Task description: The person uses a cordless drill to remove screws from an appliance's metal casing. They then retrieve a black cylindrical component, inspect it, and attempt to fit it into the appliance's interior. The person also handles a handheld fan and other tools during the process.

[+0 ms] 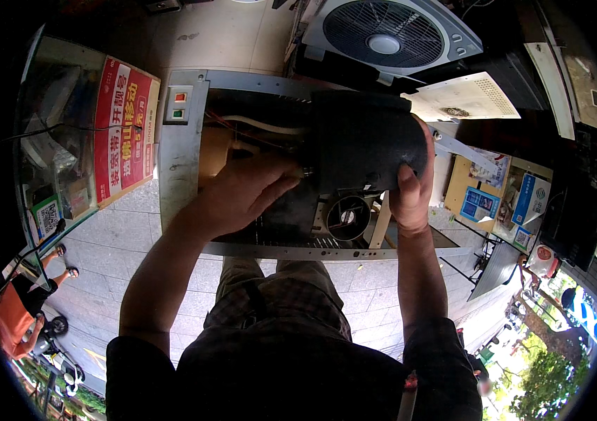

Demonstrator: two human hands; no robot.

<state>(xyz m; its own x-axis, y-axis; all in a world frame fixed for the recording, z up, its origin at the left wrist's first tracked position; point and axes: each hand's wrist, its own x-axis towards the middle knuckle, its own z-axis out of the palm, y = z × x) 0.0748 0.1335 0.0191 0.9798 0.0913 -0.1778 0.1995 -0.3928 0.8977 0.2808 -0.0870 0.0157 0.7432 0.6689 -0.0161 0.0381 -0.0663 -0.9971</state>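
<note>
The right hand (414, 193) is curved around the right end of the black block (365, 144), its thumb lying on the block's face, so it holds this end firmly. The left hand (256, 186) has its fingers bent and close together at the block's left edge; whether they grip something there I cannot tell, because the fingertips are partly hidden.

The grey metal case (180, 161) is open at the top. Inside it, there are thin red wires (242, 130), a pale tube (263, 126), and a round fan part (347, 217) near the front rail. Its left panel carries a red and a green switch (180, 113).

The block is in the upper middle of the case; it looks dark and matte, with a rounded right end.
</note>
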